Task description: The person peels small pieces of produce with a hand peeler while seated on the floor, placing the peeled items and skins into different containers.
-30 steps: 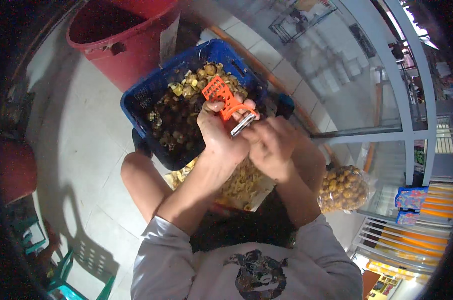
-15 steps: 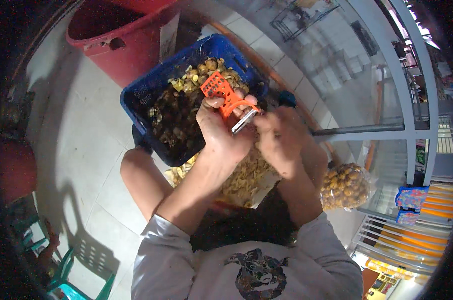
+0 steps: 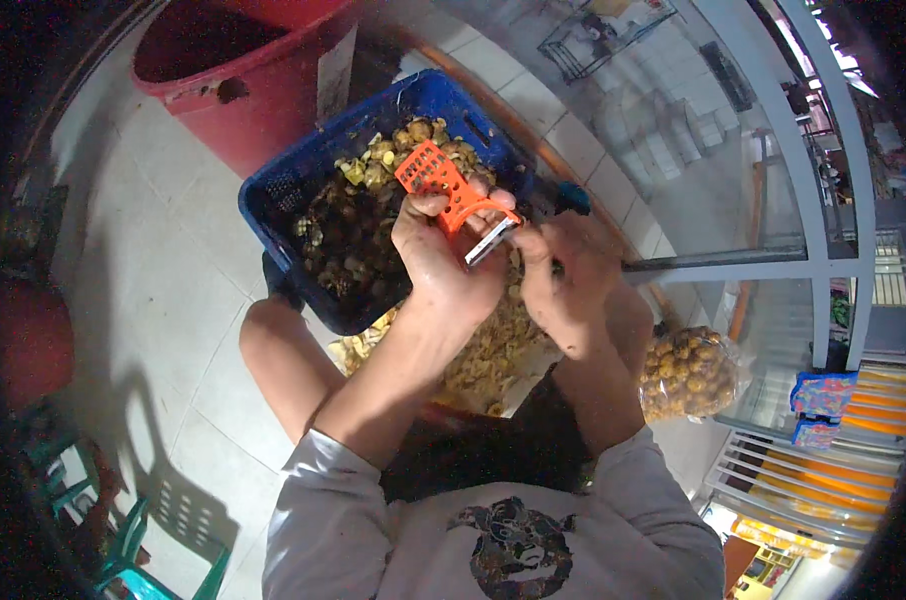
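Orange peeler [image 3: 441, 180], held above the near side of a crate and shown with its surroundings. Behind, a large red bin [image 3: 263, 115] is seen; nearer, a blue crate [image 3: 478, 120] is partly filled with brown lumps [image 3: 413, 133]. Pale pieces [image 3: 493, 375] are spread beneath and between the forearms [image 3: 398, 370]; a clear bag of round brown items [image 3: 691, 375] is set to the right. The peeler is clamped in the left hand [image 3: 443, 245], its perforated end directed over the crate. The right hand [image 3: 568, 270] is placed with bent fingers beside the metal blade [image 3: 490, 242]; whether anything is enclosed by it cannot be told. Handling at the blade is judged to be the step in hand; for the next move, a steady left hold and carefully guided right fingertips are called for
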